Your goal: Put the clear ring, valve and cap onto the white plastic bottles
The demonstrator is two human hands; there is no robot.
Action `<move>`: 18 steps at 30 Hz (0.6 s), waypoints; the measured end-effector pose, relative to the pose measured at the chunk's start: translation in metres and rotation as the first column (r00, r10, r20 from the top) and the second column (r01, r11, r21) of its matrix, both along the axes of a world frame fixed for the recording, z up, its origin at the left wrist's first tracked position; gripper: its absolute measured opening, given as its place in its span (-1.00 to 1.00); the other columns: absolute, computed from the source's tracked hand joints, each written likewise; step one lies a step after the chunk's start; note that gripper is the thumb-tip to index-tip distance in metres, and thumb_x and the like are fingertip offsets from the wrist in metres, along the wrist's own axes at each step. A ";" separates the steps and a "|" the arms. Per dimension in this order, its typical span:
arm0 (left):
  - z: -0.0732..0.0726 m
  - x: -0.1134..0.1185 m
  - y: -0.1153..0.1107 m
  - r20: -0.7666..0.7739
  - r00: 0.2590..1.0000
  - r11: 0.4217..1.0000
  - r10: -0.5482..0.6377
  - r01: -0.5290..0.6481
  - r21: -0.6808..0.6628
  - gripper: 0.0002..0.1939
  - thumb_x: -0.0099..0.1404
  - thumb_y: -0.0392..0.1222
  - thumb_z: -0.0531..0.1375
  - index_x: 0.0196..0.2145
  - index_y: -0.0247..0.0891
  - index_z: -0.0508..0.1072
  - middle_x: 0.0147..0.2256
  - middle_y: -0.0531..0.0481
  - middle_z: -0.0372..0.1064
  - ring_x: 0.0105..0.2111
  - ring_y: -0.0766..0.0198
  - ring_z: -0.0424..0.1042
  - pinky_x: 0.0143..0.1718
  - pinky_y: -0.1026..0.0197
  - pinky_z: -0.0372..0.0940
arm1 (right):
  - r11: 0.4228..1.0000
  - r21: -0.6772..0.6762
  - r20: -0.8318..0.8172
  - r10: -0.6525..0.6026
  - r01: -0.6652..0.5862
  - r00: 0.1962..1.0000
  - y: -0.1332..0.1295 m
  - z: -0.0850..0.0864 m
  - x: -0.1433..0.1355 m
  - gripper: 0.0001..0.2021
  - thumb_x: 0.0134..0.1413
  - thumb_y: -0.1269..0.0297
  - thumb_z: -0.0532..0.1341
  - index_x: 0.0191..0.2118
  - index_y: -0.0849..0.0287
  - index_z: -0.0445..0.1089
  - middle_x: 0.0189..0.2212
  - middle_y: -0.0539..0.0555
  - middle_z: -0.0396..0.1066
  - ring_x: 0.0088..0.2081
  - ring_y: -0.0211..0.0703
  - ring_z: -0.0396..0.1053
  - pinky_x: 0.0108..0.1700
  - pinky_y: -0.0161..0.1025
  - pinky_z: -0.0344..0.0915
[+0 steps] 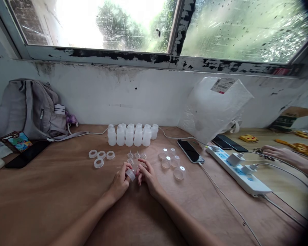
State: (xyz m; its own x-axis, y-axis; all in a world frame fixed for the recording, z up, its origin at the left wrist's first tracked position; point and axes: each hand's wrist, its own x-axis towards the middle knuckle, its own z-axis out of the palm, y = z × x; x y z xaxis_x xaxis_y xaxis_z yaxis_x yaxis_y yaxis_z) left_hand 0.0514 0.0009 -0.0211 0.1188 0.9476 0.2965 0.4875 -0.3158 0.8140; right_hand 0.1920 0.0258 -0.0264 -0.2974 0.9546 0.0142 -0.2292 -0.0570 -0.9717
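Left fingers [126, 166] hold clear ring [130, 175] near right fingers [144, 169]

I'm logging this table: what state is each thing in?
Left hand: gripping clear ring
Right hand: fingers curled
Bottles: upright
Loose rings: flat, separate
Clear teats: tips up
Clear caps: off bottles
Cabled phone: flat, screen dark
Power strip: adapters plugged in
Backpack: upright

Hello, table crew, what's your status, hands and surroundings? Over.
Left hand holding clear ring-shaped piece. Right hand close beside it, contact unclear. Small clear nipple-shaped pieces just ahead; translucent bottles standing farther back.
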 end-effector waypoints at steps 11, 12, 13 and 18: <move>-0.001 0.001 0.003 0.154 0.987 0.996 -0.034 0.045 -0.072 -0.85 0.16 -0.21 0.05 -0.29 -0.22 0.16 -0.38 0.05 0.27 -0.44 0.35 0.32 -0.44 0.33 0.20 | 0.999 0.027 -0.013 -0.019 0.019 1.000 0.001 0.002 0.001 -0.73 -0.10 0.09 0.18 -0.53 0.23 0.24 -0.73 -0.10 0.22 -0.73 -0.39 0.15 -0.66 -0.41 0.08; -0.001 0.002 0.003 0.176 0.984 0.995 -0.044 0.059 -0.084 -0.86 0.16 -0.21 0.04 -0.28 -0.22 0.17 -0.37 0.04 0.27 -0.45 0.35 0.32 -0.47 0.35 0.20 | 0.999 0.039 -0.010 -0.034 0.034 0.999 0.002 0.002 0.001 -0.73 -0.09 0.09 0.18 -0.54 0.22 0.24 -0.74 -0.11 0.21 -0.73 -0.39 0.14 -0.66 -0.40 0.08; -0.002 0.002 0.003 0.194 0.979 0.993 -0.054 0.073 -0.092 -0.87 0.16 -0.22 0.04 -0.29 -0.22 0.17 -0.37 0.04 0.27 -0.45 0.35 0.32 -0.50 0.36 0.20 | 0.998 0.049 -0.008 -0.041 0.041 0.999 0.002 0.002 0.001 -0.73 -0.09 0.10 0.17 -0.53 0.22 0.24 -0.75 -0.12 0.21 -0.74 -0.39 0.14 -0.65 -0.40 0.08; -0.002 0.001 0.003 0.236 0.968 0.990 -0.081 0.106 -0.093 -0.92 0.18 -0.24 0.02 -0.32 -0.22 0.18 -0.44 0.08 0.25 -0.52 0.38 0.28 -0.56 0.37 0.17 | 0.996 0.083 0.022 -0.037 0.035 0.999 0.003 0.001 0.001 -0.75 -0.09 0.11 0.19 -0.48 0.21 0.23 -0.76 -0.13 0.20 -0.74 -0.37 0.15 -0.65 -0.39 0.07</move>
State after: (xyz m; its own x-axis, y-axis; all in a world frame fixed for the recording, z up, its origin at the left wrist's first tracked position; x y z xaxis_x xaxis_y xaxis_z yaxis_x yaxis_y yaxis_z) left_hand 0.0524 0.0041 -0.0232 0.1483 0.9627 0.2265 0.2542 -0.2584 0.9320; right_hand 0.1934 0.0285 -0.0257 -0.2641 0.9606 0.0871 -0.2068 0.0318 -0.9779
